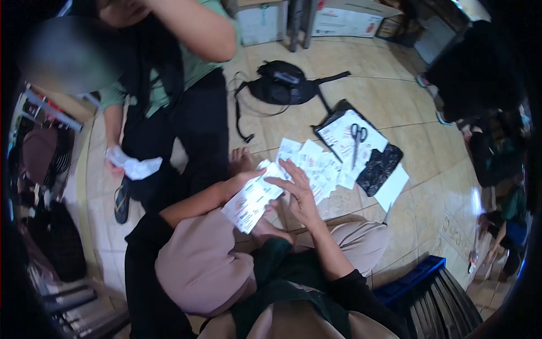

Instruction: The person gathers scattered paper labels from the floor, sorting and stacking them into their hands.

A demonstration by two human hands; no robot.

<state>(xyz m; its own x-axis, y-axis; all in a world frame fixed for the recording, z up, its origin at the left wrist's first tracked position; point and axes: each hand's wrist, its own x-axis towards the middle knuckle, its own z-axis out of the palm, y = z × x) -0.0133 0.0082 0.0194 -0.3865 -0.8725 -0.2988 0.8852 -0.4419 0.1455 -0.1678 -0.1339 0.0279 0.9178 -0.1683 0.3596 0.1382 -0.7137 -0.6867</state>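
My left hand [240,183] is closed on printed paper slips [252,199], white with dark text and a coloured mark, held tilted over my lap. My right hand [301,198] is beside their right edge with its fingers stretched apart; whether a fingertip touches the paper I cannot tell. Just beyond, several more printed slips [322,172] lie overlapping on the floor. Black-handled scissors [357,141] rest on a white printed sheet [334,135] in black plastic wrapping. A crumpled black plastic piece [379,169] lies by it, partly over a white sheet [393,189].
A black waist bag [282,85] with loose straps lies on the tiled floor [389,79]. At left, another person [197,113] sits close, holding a white crumpled item [132,165]. Boxes [344,22] stand at the back. A blue-edged rack [418,282] is at lower right.
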